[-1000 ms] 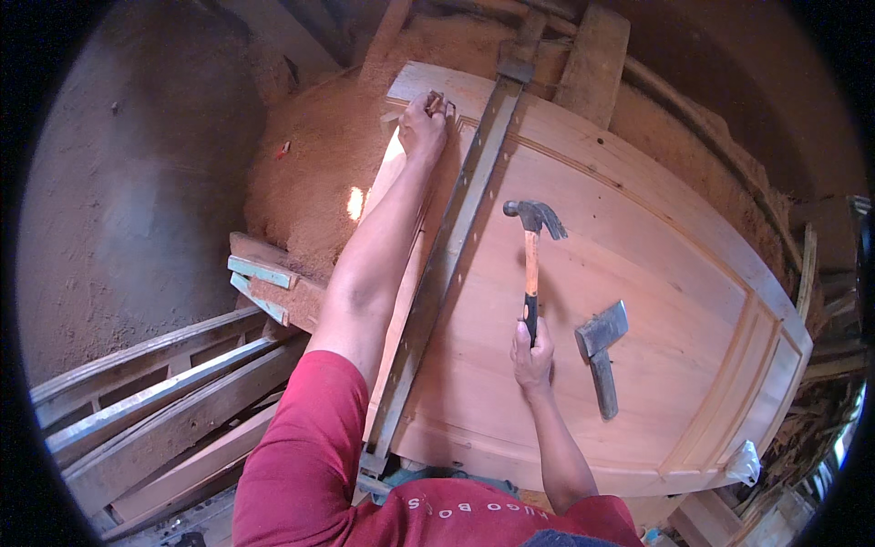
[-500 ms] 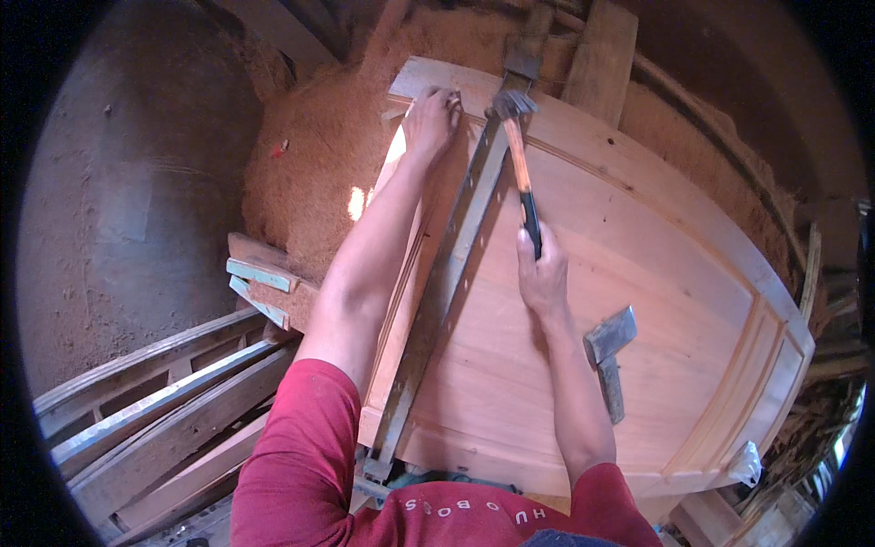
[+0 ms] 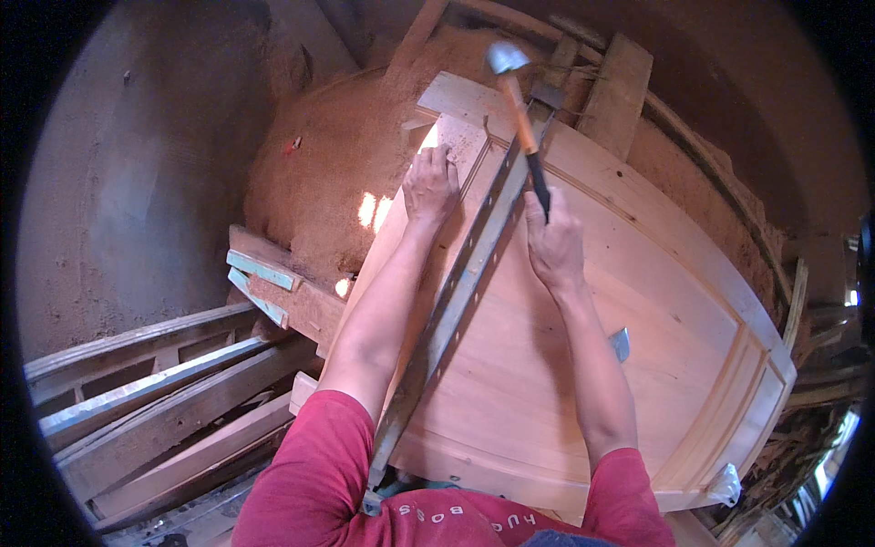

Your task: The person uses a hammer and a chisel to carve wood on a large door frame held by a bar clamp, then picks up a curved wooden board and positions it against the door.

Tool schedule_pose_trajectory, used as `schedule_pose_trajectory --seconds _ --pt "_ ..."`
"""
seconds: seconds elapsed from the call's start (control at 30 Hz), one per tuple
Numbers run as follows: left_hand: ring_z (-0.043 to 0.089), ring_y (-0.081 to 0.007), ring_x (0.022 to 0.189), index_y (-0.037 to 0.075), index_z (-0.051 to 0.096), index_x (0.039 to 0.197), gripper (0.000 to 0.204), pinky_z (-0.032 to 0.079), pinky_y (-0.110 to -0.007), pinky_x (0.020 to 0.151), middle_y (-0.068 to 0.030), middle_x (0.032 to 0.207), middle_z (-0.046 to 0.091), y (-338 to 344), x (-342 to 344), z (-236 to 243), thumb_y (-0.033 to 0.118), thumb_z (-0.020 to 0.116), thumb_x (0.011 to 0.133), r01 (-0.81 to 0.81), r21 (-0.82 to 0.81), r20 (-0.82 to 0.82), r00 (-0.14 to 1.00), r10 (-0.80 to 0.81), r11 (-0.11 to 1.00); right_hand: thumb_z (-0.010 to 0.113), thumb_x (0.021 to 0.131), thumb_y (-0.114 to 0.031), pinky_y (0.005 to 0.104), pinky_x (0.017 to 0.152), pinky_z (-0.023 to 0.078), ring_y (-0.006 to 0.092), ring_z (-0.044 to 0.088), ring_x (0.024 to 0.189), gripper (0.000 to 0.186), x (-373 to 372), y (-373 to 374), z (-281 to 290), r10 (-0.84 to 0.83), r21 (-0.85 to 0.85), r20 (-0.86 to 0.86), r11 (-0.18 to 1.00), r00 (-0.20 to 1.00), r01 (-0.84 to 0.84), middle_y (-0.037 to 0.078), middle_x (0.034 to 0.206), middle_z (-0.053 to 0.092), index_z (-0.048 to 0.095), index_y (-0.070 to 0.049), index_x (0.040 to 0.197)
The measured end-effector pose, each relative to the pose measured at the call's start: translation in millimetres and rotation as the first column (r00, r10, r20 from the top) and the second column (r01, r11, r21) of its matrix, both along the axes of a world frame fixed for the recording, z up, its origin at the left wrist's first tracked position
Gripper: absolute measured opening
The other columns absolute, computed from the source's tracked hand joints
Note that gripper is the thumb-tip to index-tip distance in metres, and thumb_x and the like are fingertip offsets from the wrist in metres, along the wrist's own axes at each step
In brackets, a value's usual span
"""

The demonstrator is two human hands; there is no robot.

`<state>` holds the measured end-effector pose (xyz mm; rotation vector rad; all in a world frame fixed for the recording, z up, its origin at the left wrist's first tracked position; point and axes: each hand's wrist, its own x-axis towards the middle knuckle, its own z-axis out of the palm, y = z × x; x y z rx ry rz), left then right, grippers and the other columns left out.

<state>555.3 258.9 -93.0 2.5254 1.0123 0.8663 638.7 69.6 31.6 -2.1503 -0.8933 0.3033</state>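
A pale wooden panel door [image 3: 674, 365] with carved mouldings lies below me, crossed lengthwise by a long steel bar clamp [image 3: 469, 278]. My left hand [image 3: 430, 185] rests on the panel's left part, beside the bar, fingers curled; whatever they hold is hidden. My right hand [image 3: 554, 239] grips a claw hammer [image 3: 524, 123] by its black-and-orange handle, its blurred head raised near the bar's far end. A bladed steel tool [image 3: 619, 344] lies on the panel, mostly hidden behind my right forearm.
Sawdust [image 3: 319, 155] lies heaped beyond the panel's left edge, near boards with pale blue paint [image 3: 260, 269]. Long timbers [image 3: 155, 410] are stacked at the lower left. A loose plank [image 3: 615, 96] lies at the back, and a plastic bag [image 3: 725, 483] is at the lower right.
The hammer in my right hand has risen from mid-panel toward the far end. My left hand sits lower in the picture, back from the panel's top rail. The view has shifted slightly.
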Motion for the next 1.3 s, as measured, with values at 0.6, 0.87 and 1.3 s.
schedule_pose_trajectory --seconds 0.6,0.87,1.3 --pt "0.059 -0.0326 0.096 0.008 0.06 0.103 0.021 0.05 -0.045 0.082 -0.0146 0.099 0.059 2.1 3.3 8.6 0.017 0.051 0.086 0.031 -0.102 0.071 0.997 -0.024 0.994 0.048 0.102 -0.034 0.0541 0.063 0.047 0.0494 0.061 0.072 0.03 27.4 -4.7 -39.0 0.032 -0.072 0.159 0.997 0.987 -0.021 0.026 0.08 0.062 0.05 -0.004 0.106" --pt "0.057 -0.0347 0.1 0.009 0.06 0.109 0.024 0.05 -0.046 0.084 -0.0164 0.105 0.055 2.2 -6.8 13.5 0.011 0.053 0.086 -0.04 -0.104 0.161 0.985 0.056 0.994 0.049 0.101 -0.026 0.0448 0.054 0.045 0.0405 0.057 0.058 0.023 18.3 17.7 33.0 -0.058 0.525 0.023 0.85 0.998 0.037 0.018 0.07 0.057 0.051 -0.003 0.097" --pt "0.066 -0.0203 0.088 0.003 0.067 0.11 0.02 0.053 -0.034 0.078 -0.0117 0.097 0.068 40.7 39.3 0.0 0.01 0.061 0.093 0.1 -0.475 0.577 0.786 0.223 0.874 0.05 0.103 -0.032 0.0348 0.052 0.041 0.0162 0.05 0.056 0.03 21.1 -43.0 -4.6 -0.17 0.198 -0.132 0.961 0.977 0.194 0.009 0.061 0.046 0.054 -0.002 0.102"
